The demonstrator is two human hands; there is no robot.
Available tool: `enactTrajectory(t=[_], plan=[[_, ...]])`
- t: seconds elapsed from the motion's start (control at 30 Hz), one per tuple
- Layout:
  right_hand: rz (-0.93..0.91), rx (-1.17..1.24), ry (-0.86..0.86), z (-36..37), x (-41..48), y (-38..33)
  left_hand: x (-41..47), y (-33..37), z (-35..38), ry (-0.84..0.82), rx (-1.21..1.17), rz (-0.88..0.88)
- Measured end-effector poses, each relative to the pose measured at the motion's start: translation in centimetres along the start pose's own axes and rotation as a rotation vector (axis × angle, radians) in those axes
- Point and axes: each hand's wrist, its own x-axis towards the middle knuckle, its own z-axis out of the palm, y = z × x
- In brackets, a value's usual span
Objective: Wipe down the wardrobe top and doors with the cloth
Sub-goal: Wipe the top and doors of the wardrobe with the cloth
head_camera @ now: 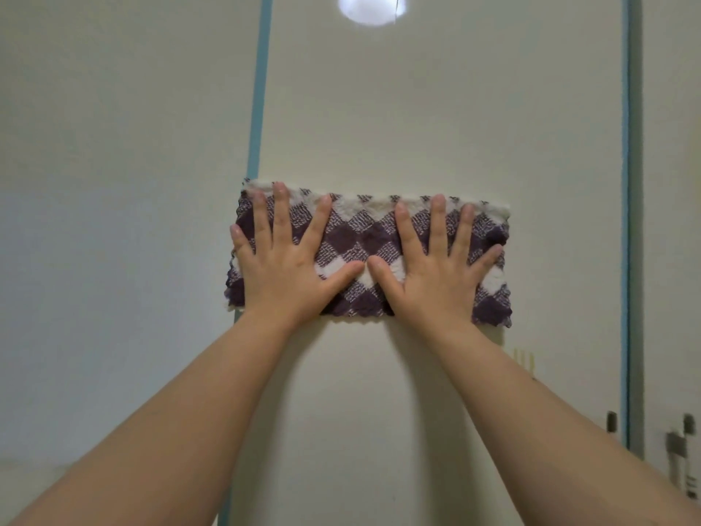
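A purple and white checked cloth (364,237) lies flat against a cream wardrobe door (436,108), folded into a wide strip. My left hand (284,260) presses on its left half with the fingers spread and straight. My right hand (436,263) presses on its right half the same way. The two thumbs almost meet at the cloth's middle. The cloth's left end overlaps the teal edge strip (260,89) between this door and the one to its left.
A second teal strip (626,184) runs down the door's right side. Metal handles or latches (675,446) sit at the lower right. A bright light reflection (371,9) shows at the top of the door. Another cream panel (113,184) fills the left.
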Motion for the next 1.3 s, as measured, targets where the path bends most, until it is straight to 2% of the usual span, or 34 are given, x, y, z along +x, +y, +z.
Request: enactTrajectory(t=[0.17, 0.43, 0.7, 0.9, 1.07, 1.3], plan=[[-0.049, 0.018, 0.086, 1.3, -2.7, -0.6, -2.9, -0.9, 0.3, 0.001, -0.013, -0.008], [-0.063, -0.058, 0.042, 3.0, -10.2, 0.3, -9.7, -1.6, 2.0, 0.039, 0.069, 0.081], [-0.085, -0.058, 0.052, 3.3, -10.7, 1.0, -10.3, -1.5, 2.2, 0.032, 0.066, 0.065], [-0.037, -0.06, 0.066, 2.7, -11.4, 5.6, -10.2, 2.9, 3.2, 0.065, 0.062, 0.067], [0.033, -0.053, -0.001, 1.5, -11.5, 10.0, -9.9, 7.7, 4.0, 0.111, 0.086, 0.123], [0.087, -0.044, -0.04, 0.5, -11.4, 13.9, -9.7, 12.4, 5.0, 0.115, 0.06, 0.099]])
